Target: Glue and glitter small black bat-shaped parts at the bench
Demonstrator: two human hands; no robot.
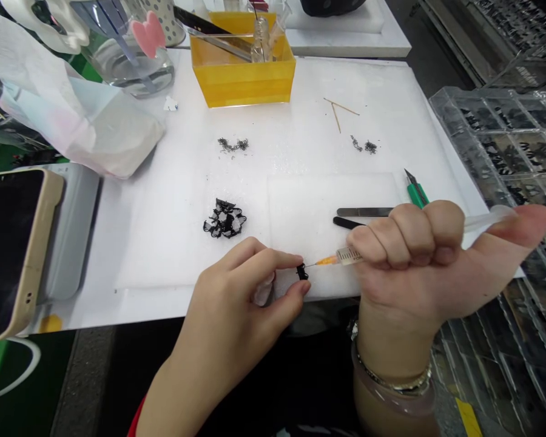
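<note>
Between the thumb and index finger of my left hand (250,279) is a small black part (303,272), pinched near the table's front edge. My right hand (418,261) is wrapped round a clear syringe (348,255), its thumb at the plunger end. The syringe's orange-hubbed needle (326,261) points left, its tip at or very close to the black part. Left of the hands lies a pile of black openwork pieces (225,218). Tweezers (364,212) and a green-handled craft knife (417,191) lie just beyond my right hand, which partly covers the tweezers.
Two small heaps of tiny dark bits (233,145) (370,147) and thin wooden sticks (341,110) lie farther back. A yellow bin (246,88) holds tools. At left are a phone (13,255), a tissue pack (104,127) and a clear jug (131,67). Compartment trays (505,139) stand at right.
</note>
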